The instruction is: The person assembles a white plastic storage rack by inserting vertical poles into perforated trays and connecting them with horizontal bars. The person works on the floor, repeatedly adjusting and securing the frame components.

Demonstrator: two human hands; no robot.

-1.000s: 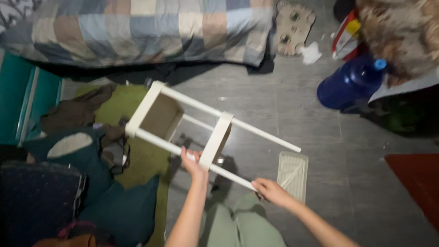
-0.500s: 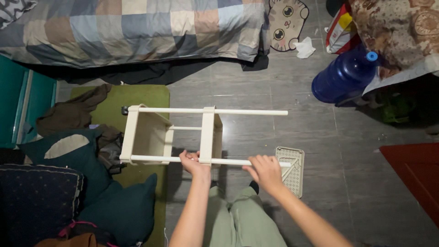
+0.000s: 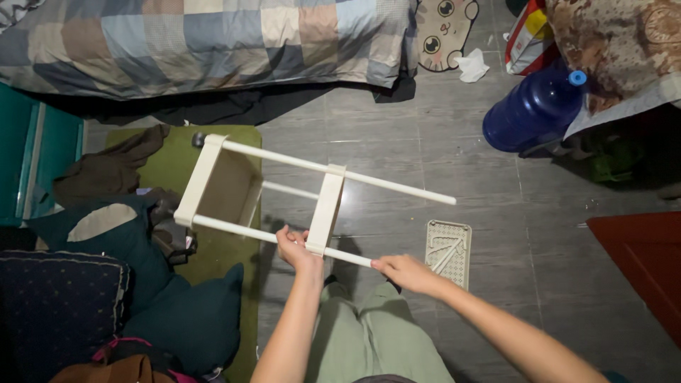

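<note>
Two hands carry the load here, both of them ours, both on the same near pole of the white shelf frame [image 3: 284, 195]. Our left hand [image 3: 296, 248] is wrapped around that pole right beside the middle shelf panel [image 3: 325, 210], fingers curled over the top. Our right hand [image 3: 401, 270] is clamped on the pole's free end, toward four o'clock from the left one.

From the hands outward, the frame's long axis runs from about four o'clock up to ten o'clock: the near pole leaves our right hand, passes through our left, and ends at the bottom tray [image 3: 216, 186], which hangs over the green mat [image 3: 177, 159]. The far pole [image 3: 397, 187] lies parallel, at twelve o'clock from our hands, its bare tip pointing to three o'clock. So the bulk of the frame lies left of and beyond the left hand, which is the nearer of the two to the frame's weight; the right hand holds only the light end.

A loose perforated shelf tray [image 3: 448, 253] lies flat on the grey floor [image 3: 496, 213], just beside our right hand at two o'clock, untouched. A blue water jug [image 3: 528, 113] rests well apart at one o'clock.
</note>
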